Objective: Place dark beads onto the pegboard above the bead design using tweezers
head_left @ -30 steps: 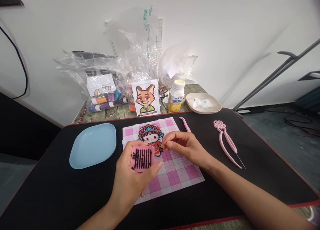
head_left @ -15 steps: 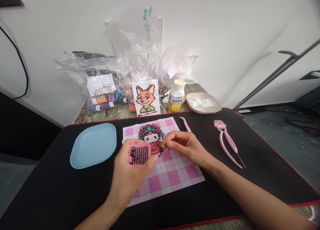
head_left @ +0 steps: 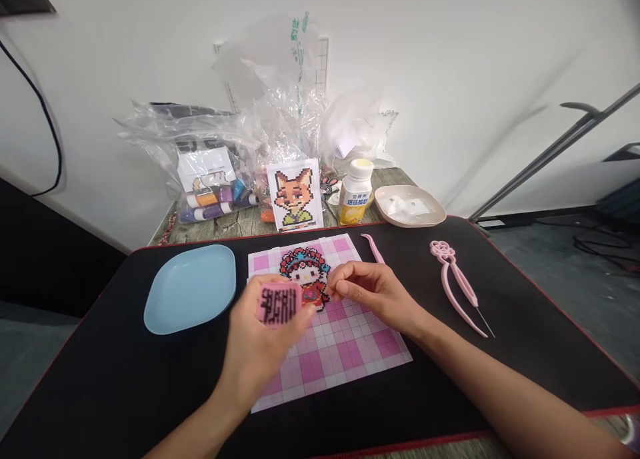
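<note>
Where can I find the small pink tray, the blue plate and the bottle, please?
Small pink tray point(head_left: 299, 296): head view, on its right rim.
Blue plate point(head_left: 192, 288): head view, on its bare middle.
Bottle point(head_left: 356, 196): head view, on the middle of its body.

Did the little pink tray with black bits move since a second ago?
Yes. The pink tray in the left hand has shifted left and slightly up in the picture, against the checkered board, uncovering more of the red outfit.

Pink plastic tray point(head_left: 299, 295), matt black mat point(head_left: 150, 379), glossy plastic bag point(head_left: 220, 127)
</note>
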The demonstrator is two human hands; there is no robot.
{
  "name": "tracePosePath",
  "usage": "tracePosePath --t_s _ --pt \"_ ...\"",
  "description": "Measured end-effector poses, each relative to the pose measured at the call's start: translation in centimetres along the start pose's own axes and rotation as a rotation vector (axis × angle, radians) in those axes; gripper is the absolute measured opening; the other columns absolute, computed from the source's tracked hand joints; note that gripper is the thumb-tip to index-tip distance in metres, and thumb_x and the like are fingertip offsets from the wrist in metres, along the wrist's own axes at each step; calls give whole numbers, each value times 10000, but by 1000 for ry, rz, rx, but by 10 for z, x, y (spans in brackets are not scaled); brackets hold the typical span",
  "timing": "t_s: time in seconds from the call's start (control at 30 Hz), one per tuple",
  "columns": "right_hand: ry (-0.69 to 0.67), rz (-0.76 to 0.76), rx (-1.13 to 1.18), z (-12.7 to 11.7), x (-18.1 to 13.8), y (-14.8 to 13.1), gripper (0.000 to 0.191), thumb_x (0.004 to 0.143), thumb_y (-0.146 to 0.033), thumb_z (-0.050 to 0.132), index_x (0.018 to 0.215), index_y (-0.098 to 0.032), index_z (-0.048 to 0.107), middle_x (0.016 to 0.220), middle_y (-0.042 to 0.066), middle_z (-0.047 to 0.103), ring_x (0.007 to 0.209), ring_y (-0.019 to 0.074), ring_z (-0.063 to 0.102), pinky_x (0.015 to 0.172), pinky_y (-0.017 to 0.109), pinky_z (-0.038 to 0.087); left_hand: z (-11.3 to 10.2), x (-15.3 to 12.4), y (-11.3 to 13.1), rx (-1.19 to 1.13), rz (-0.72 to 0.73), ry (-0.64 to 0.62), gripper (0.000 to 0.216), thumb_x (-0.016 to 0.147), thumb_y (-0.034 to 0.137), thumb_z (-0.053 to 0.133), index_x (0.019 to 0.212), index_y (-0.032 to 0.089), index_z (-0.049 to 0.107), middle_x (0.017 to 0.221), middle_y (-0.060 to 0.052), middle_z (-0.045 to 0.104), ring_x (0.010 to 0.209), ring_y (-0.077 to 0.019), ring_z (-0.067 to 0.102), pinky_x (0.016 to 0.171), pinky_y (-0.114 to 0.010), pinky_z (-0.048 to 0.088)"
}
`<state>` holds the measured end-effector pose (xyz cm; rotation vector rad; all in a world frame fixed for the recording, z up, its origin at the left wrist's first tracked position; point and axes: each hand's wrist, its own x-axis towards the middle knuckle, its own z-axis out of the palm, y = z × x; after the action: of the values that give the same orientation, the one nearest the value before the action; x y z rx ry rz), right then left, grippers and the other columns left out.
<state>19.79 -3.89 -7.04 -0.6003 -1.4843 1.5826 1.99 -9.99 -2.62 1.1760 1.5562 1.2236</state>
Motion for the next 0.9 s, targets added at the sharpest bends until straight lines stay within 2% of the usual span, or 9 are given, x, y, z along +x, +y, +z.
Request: tracePosePath --t_s 0.1,0.5,0.53,0.6,0.67,0.73,0.8,0.9 --pt "2 0 -2 0 0 1 97 873 -258 627 835 -179 668 791 0 648 741 82 593 719 242 513 3 -3 -1 43 10 -82 272 606 248 764 806 223 582 667 73 602 596 -108 515 561 -216 431" --pt "-1 45 -3 3 -1 1 129 838 -303 671 853 -175 670 802 9 650 749 100 595 727 266 506 1 -4 -15 41 100 -167 357 612 278 816 870 245 572 748 68 611 651 -113 548 603 -213 462" --pt "-4 51 4 3 -2 1 138 829 -311 680 853 -176 668 812 11 653 762 105 601 733 269 505 2 -4 -13 27 85 -171 364 597 270 823 862 241 576 756 64 614 655 -112 548 599 -209 465" --pt "-12 60 14 4 -2 2 161 818 -332 690 862 -178 666 836 18 660 784 115 611 739 276 506 3 -5 -9 -35 -26 -208 368 602 289 814 867 241 564 707 75 591 529 -81 498 466 -179 421" --pt "-12 66 7 5 -3 2 182 819 -350 688 870 -177 665 840 22 660 772 115 609 723 273 505 4 -6 -5 -104 -194 -252 356 656 348 772 893 251 525 615 110 527 357 -32 339 314 -149 271" --pt "-13 71 0 5 -3 2 187 827 -354 677 874 -173 665 818 18 654 732 104 597 691 259 500 5 -7 -4 -111 -275 -291 342 678 357 749 893 255 503 574 131 488 294 -6 215 273 -147 169" --pt "-17 71 6 5 -2 2 181 836 -348 669 873 -171 662 792 11 648 702 96 586 669 250 495 6 -7 -5 -57 -218 -302 348 627 297 778 862 243 528 613 108 533 327 -20 306 303 -157 244" --pt "-15 70 4 4 -2 2 182 839 -349 664 868 -169 662 779 10 649 690 95 583 654 244 490 5 -4 -8 0 -115 -264 322 592 254 780 832 237 566 662 67 586 487 -93 502 402 -184 371"
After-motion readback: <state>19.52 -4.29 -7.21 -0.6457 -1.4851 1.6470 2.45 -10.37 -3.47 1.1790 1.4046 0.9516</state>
